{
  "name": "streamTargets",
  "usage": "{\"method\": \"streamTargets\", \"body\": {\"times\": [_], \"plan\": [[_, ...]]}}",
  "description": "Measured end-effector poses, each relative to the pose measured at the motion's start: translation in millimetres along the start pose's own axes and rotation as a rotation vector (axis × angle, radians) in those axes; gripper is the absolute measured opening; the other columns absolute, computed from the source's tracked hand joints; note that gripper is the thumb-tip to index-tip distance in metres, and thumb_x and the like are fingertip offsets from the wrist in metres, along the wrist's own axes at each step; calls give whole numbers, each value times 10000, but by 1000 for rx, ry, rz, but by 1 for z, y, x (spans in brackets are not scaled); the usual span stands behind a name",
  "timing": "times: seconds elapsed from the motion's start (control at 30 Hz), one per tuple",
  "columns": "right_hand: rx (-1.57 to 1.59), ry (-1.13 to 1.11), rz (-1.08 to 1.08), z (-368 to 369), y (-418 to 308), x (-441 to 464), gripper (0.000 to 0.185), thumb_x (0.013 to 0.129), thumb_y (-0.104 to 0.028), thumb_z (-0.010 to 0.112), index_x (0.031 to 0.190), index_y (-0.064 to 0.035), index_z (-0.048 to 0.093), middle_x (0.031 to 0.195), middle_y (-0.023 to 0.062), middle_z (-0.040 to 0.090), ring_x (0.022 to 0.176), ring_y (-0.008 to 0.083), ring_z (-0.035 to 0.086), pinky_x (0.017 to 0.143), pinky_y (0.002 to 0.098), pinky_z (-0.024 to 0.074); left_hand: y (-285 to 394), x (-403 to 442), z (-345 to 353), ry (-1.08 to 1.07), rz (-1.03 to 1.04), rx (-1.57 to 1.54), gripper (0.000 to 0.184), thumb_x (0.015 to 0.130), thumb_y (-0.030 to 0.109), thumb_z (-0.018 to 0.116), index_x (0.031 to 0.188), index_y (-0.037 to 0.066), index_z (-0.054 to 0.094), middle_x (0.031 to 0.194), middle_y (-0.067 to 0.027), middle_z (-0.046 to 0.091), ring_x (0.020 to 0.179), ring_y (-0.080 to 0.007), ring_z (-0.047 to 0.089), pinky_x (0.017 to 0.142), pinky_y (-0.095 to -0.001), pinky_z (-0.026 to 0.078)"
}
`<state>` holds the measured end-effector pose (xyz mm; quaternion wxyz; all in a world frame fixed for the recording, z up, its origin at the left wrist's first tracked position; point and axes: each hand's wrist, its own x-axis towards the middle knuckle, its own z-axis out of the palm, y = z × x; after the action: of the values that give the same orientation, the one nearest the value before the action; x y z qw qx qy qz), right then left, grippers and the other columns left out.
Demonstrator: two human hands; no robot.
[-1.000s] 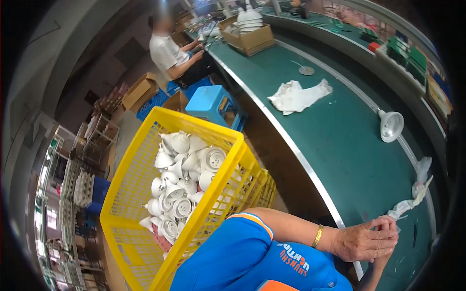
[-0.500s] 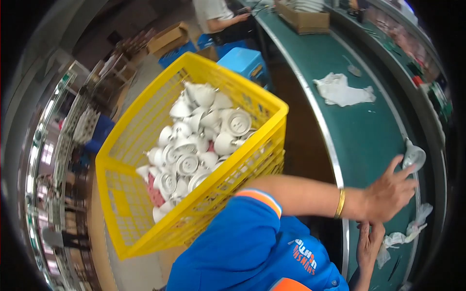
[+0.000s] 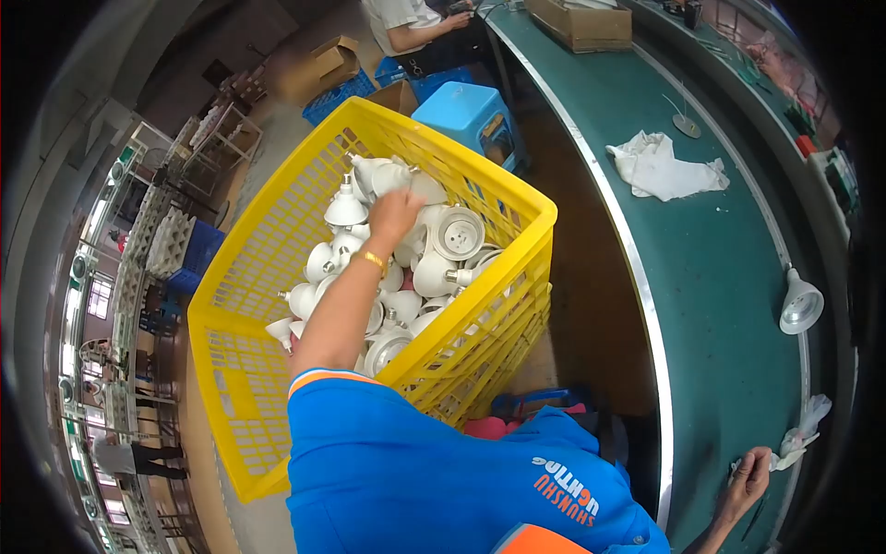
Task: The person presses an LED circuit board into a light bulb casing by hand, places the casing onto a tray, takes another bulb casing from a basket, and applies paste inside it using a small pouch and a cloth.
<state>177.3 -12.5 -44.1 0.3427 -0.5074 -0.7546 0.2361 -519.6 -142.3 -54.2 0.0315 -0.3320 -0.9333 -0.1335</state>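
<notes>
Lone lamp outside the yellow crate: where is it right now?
In the head view, the lone lamp lies at the right, along the far side of the green bench, between the white cloth and the crumpled plastic.

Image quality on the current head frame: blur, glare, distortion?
Head view: strong fisheye, black corners, green bench visibly bowed; head view: left hand smeared at the fingers over the white lamp housings, right hand sharper; head view: pale glare along the bench's metal edge, small windows at far left bright and washed out.
</notes>
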Motion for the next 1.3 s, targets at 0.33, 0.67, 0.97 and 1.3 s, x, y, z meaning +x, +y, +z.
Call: {"method": "streamTargets", "body": {"times": [0.33, 0.67, 0.97, 1.3], "plan": [[27, 102, 174, 1, -15, -3, 389, 1011, -261, 505, 723, -55, 343, 672, -9, 317, 621, 83, 294, 555, 255, 252, -122, -34, 156, -635, -141, 91, 543, 916, 442, 539, 839, -73, 693, 820, -201, 702, 629, -282, 681, 580, -394, 533], [41, 185, 178, 2, -3, -18, 368, 997, -256, 522, 721, -34, 423, 671, 10, 391, 616, 97, 344, 547, 265, 275, -134, -35, 85, -623, -575, -996, 206, 851, 208, 704, 1001, 75, 656, 918, -17, 667, 803, -162, 624, 709, -310, 506], [96, 110, 138, 1, -6, -6, 427, 994, -254, 518, 670, -28, 357, 639, 25, 344, 585, 118, 325, 529, 290, 260, -15, -25, -133, 48, 134, -567, 33, 837, 35, 637, 860, 24, 659, 824, 16, 632, 784, -97, 564, 741, -262, 457], [193, 175, 212, -13, -40, -16, 272, 969, -209, 519, 776, -17, 514, 655, 44, 476, 609, 121, 455, 565, 281, 363, 332, -123, -126, 441, 1482, -538, 200, 640, 53, 696, 805, 166, 697, 814, -10, 596, 895, -252, 581, 979, -509, 363]]}}
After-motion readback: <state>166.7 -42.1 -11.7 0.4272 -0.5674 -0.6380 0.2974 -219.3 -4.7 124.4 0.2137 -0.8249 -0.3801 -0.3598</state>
